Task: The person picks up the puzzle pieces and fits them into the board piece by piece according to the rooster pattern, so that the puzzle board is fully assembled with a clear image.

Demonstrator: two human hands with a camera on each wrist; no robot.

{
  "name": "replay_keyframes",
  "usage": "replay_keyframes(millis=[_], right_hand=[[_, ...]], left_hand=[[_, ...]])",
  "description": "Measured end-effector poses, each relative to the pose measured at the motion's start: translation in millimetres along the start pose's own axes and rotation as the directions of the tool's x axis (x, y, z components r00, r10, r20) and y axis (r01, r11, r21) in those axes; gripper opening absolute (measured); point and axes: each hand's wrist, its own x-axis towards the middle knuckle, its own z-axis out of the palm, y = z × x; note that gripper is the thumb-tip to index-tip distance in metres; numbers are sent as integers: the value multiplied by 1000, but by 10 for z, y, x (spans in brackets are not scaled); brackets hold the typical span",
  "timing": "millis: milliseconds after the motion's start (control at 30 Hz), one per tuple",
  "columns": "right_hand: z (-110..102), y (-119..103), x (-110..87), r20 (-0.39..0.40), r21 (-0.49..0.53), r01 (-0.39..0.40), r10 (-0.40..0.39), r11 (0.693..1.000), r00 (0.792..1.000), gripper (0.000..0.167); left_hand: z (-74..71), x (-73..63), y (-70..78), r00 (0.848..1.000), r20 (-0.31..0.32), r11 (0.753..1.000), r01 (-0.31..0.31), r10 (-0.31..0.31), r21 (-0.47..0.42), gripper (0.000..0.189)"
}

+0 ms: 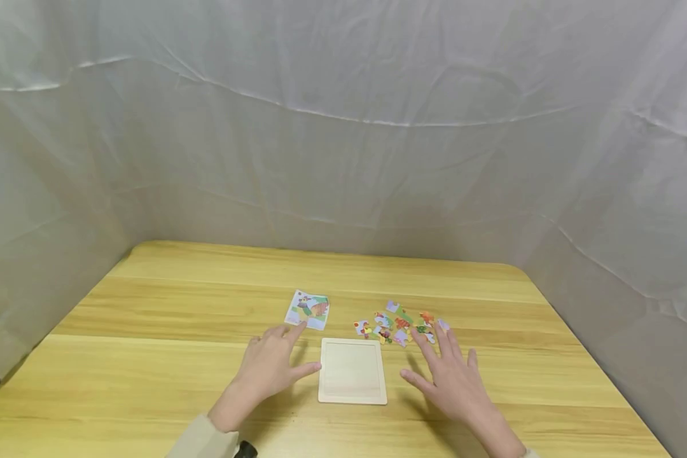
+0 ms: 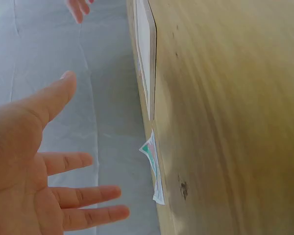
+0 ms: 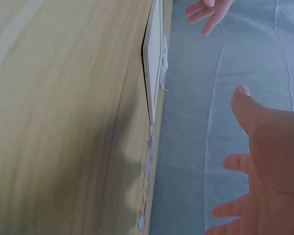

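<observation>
A pale wooden puzzle tray (image 1: 352, 371) with a raised rim lies on the table between the two hands. My left hand (image 1: 270, 362) hovers at the tray's left side, fingers spread and holding nothing. Just beyond its fingertips is a small picture card (image 1: 308, 310) with a coloured animal drawing; its corner curls up in the left wrist view. Over to the right, my right hand (image 1: 453, 380) hovers with spread fingers and an empty palm. Its fingertips partly hide a loose cluster of colourful jigsaw pieces (image 1: 401, 336). In the right wrist view the hand (image 3: 269, 161) stands above the tabletop.
The wood-grain table (image 1: 166, 356) has rounded far corners. A grey-white cloth (image 1: 343, 172) hangs behind it and along both sides. A small black object (image 1: 245, 450) shows beside the left sleeve at the bottom edge.
</observation>
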Motion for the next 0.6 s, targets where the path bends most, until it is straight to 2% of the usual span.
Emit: replay_keyframes(millis=[267,433,600], right_hand=[[13,19,41,-40,25,33,-32,999,999,62],[32,35,65,-54,49,40,-37,998,998,61],[54,47,91,-54,148,17,-9,989,998,58]], left_hand=[[25,34,-28,997,-65,994,-57,51,-93,60],[41,46,-40,999,-50,980,-21,11,-197,47],[39,51,-42,1000,-16,948,19,-25,-316,41]])
